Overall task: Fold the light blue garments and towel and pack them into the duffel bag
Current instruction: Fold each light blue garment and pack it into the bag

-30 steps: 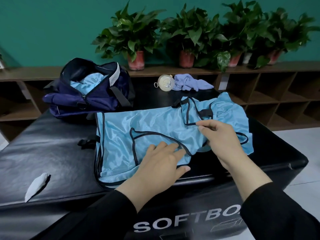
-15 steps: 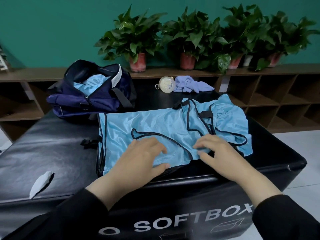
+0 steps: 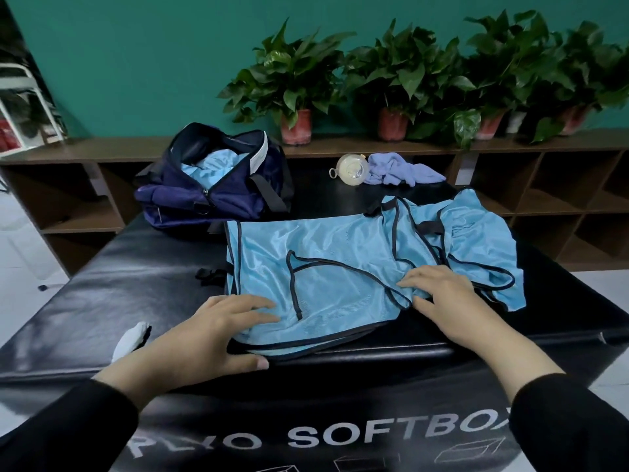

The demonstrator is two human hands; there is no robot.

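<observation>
Some blue cloth is already sitting in the duffel bag (image 3: 218, 185), while both hands, left hand (image 3: 218, 332) and right hand (image 3: 446, 294), are pressing flat, spread fingers on the light blue garment (image 3: 340, 264) still unfolded on the bench (image 3: 102, 294), and the towel (image 3: 398, 170) is waiting behind.

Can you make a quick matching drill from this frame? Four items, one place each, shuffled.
Things:
1. duffel bag
2. lavender towel
3. light blue vest
4. left hand

Places:
A. spread flat in the middle of the black box top
B. far left of the box top, unzipped, light blue cloth inside
C. near-left corner of the vest, fingers resting on it
D. far edge of the box, beside a round pale container

Pairs: 1-B, 2-D, 3-A, 4-C
</observation>
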